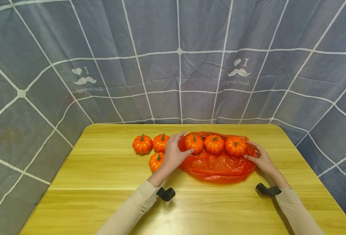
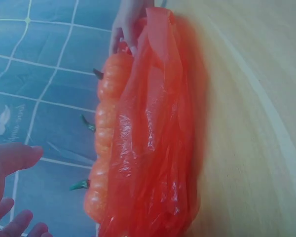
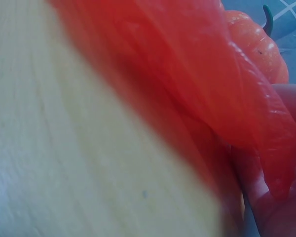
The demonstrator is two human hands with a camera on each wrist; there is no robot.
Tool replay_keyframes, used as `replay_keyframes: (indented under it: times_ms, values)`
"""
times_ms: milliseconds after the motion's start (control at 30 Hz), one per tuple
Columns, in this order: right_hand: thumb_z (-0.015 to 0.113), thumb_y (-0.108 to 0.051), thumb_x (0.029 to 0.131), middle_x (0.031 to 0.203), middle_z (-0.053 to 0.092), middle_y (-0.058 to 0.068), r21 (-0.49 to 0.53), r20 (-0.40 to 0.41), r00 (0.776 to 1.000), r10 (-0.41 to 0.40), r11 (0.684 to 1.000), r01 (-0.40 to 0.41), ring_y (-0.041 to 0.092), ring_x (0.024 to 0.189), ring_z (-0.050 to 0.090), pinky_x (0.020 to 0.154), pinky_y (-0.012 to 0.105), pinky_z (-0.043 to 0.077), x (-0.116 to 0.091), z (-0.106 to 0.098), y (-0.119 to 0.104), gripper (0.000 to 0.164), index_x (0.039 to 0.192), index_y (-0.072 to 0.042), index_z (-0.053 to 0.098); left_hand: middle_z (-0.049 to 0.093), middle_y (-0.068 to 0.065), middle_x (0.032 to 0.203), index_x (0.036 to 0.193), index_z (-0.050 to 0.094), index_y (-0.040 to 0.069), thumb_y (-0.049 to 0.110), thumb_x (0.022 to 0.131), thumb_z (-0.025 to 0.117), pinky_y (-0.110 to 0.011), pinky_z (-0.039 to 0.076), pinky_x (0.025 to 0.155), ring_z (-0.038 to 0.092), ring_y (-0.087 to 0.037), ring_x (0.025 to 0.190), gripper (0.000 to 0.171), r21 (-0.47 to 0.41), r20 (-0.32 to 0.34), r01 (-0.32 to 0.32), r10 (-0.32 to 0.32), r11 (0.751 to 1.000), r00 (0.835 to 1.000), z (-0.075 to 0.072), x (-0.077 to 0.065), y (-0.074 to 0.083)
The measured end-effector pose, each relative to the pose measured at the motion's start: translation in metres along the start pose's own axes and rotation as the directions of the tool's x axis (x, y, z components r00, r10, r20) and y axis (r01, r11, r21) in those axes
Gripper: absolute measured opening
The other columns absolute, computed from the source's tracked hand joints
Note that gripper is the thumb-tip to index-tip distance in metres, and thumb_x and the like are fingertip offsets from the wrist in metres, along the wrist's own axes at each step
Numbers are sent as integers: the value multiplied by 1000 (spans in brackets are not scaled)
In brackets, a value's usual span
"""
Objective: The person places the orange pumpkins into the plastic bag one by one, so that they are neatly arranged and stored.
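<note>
A crumpled red plastic bag [image 1: 217,168] lies on the table. Along it runs a row of three small orange pumpkins with green stems: a left one [image 1: 194,143], a middle one [image 1: 214,144] and a right one [image 1: 235,146]. Film covers part of their near side in the left wrist view. My left hand [image 1: 174,153] is beside the left pumpkin, thumb and fingers spread with nothing between them. At the bag's right end, my right hand [image 1: 262,160] curves its thumb and fingers round the film [image 3: 278,163], close to the right pumpkin [image 3: 259,44].
Left of my left hand sit three more pumpkins: one at far left [image 1: 142,144], one beside it [image 1: 160,142] and one nearer me [image 1: 156,162], partly hidden by the hand. The wooden table [image 1: 102,176] ends at a grey-blue checked curtain [image 1: 161,75].
</note>
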State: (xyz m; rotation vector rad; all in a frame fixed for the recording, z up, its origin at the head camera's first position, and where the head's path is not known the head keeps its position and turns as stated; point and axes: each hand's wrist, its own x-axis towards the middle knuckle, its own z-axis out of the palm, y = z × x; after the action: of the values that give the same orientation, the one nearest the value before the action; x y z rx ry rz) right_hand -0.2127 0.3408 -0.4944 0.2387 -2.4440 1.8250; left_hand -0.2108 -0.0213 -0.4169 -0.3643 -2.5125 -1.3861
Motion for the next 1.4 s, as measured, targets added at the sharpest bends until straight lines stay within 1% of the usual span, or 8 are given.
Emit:
replay_keyframes:
  times_ms: [233, 433, 600, 767, 900, 1033, 1167, 1400]
  values:
    - [65, 0, 88, 116, 45, -24, -26, 6, 1000, -10, 1000, 10, -7, 89, 57, 70, 12, 51, 1, -2, 3, 59, 142, -3, 40, 57, -13, 128, 134, 54, 9, 13, 73, 82, -45, 47, 89, 55, -33, 110, 67, -35, -15, -11, 11, 999, 1000, -17, -11, 3]
    - [64, 2, 87, 115, 46, -24, -17, 3, 1000, -12, 1000, 12, -6, 88, 58, 69, 13, 52, 2, -1, 5, 60, 142, -2, 40, 57, -11, 126, 133, 55, 12, 16, 73, 82, -47, 48, 90, 54, -29, 110, 66, -49, -33, -4, 2, 999, 999, -30, -19, 0]
    - [64, 3, 87, 115, 46, -23, -10, 5, 1000, -15, 1000, 15, -7, 88, 58, 69, 12, 52, 2, -2, 5, 60, 141, -2, 40, 57, -11, 127, 132, 55, 10, 16, 73, 83, -48, 45, 95, 53, -31, 114, 65, -36, -59, -14, 12, 999, 998, -42, -25, -8]
    - [64, 3, 87, 114, 46, -24, -30, 0, 1000, -30, 999, 30, -8, 89, 57, 70, 11, 51, 1, -2, 4, 60, 141, 1, 39, 58, -12, 126, 130, 56, 9, 18, 72, 84, -48, 45, 95, 52, -31, 113, 65, -20, -87, -14, 12, 1000, 996, -54, -31, -19]
    - [64, 2, 87, 114, 46, -25, -39, -2, 1000, -22, 999, 22, -9, 90, 57, 72, 11, 51, 2, -3, 6, 60, 141, -1, 40, 57, -14, 126, 130, 56, 8, 20, 71, 84, -52, 44, 93, 51, -35, 113, 66, -25, -89, 14, -16, 1000, 996, -63, -37, -29]
    - [65, 0, 87, 114, 45, -25, -55, -4, 1000, -18, 998, 18, -11, 92, 55, 73, 10, 50, 1, -4, 5, 60, 142, -1, 39, 55, -17, 128, 132, 54, 7, 22, 71, 84, -54, 43, 96, 49, -38, 117, 69, -38, -69, 66, -69, 997, 995, -70, -44, -39]
    - [65, 0, 87, 114, 45, -25, -60, -2, 1000, -17, 998, 17, -11, 91, 56, 72, 11, 51, 0, -4, 4, 60, 142, -1, 39, 53, -15, 131, 133, 53, 6, 21, 71, 85, -51, 42, 100, 48, -37, 120, 71, -48, -59, 103, -106, 993, 993, -75, -51, -50]
    - [66, 4, 85, 112, 46, -26, -43, -6, 1000, -16, 999, 15, -12, 93, 54, 73, 9, 50, -1, -4, 0, 63, 141, 4, 36, 49, -16, 133, 135, 49, 5, 19, 71, 84, -48, 43, 97, 44, -34, 120, 74, -43, -14, 183, -184, 982, 983, -78, -59, -66]
